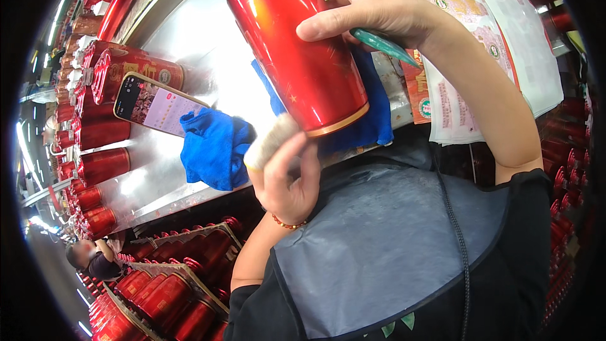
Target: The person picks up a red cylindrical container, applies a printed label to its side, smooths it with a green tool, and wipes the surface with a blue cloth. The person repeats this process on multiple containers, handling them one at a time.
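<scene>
Right hand (372, 12) wraps the big red canister (297, 50) up at 12 o'clock, teal tool (384, 43) tucked under its fingers. Left hand (287, 177) pinches a pale brush (271, 142) against its rim. Can't see inside. Boxed red canisters (167, 290) at 7 o'clock.

A shiny metal workbench (208, 38) carrying red canisters (136, 69), a phone (154, 104), blue cloths (211, 148) and stacked printed sheets (473, 44).

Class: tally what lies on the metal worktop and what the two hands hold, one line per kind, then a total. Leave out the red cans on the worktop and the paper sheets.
Blue cloths: 2
Phone: 1
Red bottle in right hand: 1
Brush in left hand: 1
Total: 5
</scene>
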A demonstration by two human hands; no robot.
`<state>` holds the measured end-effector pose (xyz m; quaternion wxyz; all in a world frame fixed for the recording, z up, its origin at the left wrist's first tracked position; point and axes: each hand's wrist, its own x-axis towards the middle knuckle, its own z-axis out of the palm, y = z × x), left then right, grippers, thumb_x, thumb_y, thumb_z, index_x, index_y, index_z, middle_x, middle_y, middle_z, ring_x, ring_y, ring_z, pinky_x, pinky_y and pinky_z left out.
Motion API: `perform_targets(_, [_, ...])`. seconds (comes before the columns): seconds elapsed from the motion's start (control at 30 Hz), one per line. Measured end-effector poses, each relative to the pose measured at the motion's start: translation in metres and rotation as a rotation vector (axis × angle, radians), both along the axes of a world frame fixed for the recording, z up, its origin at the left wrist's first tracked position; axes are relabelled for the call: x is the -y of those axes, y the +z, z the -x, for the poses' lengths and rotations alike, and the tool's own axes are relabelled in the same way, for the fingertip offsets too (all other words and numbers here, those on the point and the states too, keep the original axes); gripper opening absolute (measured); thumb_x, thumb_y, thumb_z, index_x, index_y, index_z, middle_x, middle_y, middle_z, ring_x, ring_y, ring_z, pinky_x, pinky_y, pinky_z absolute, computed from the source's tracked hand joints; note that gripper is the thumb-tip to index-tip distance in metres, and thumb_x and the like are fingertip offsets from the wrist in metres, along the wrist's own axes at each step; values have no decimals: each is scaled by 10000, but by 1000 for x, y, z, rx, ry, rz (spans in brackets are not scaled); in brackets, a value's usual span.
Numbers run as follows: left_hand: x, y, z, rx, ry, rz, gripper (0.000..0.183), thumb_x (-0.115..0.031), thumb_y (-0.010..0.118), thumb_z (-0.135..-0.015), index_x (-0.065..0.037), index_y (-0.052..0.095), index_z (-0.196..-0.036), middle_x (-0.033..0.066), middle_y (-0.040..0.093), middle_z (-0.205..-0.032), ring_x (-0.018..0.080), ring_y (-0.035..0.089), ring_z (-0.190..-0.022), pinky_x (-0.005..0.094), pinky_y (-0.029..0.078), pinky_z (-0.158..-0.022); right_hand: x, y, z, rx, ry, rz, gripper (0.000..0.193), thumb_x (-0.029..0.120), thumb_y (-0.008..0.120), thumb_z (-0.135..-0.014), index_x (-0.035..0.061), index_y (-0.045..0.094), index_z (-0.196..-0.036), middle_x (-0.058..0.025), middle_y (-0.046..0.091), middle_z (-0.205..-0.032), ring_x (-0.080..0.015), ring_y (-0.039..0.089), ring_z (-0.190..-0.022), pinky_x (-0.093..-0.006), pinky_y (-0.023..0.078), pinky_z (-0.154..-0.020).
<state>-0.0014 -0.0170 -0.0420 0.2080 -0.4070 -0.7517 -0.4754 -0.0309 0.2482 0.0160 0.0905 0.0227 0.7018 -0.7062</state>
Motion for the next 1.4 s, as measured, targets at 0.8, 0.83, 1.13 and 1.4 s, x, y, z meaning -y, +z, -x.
perform_targets(0.8, [-7,46,-1,-238,-133,264,264,20,794,-772,-57,783,-1024,123,734,-1104,300,685,-997,361,565,-881,6,19,26,-53,-92,-446,1001,675,855,-659,-16,550,-1317,-196,694,-1134,-295,713,-1013,-362,594,-844])
perform_targets(0.83, [-7,47,0,-252,-144,269,271,21,797,-767,-60,784,-1025,119,734,-1105,298,686,-995,359,566,-877,4,16,26,-56,-91,-392,984,701,848,-648,-20,596,-1268,-178,710,-1066,-264,724,-942,-329,589,-787])
perform_targets(1.13, [-8,47,3,-327,-174,286,316,11,808,-737,-82,785,-1038,98,719,-1124,289,677,-1006,354,570,-847,0,18,19,62,44,-143,996,675,856,-664,29,534,-1350,-175,700,-1174,-285,724,-1038,-372,610,-864])
perform_targets(1.4, [-46,49,12,-310,-77,295,540,-244,909,-670,-110,747,-1168,76,670,-1264,260,587,-1125,363,433,-953,-14,26,17,81,-31,-457,1024,770,670,-803,-64,558,-1385,-215,681,-1244,-246,675,-1085,-309,537,-933])
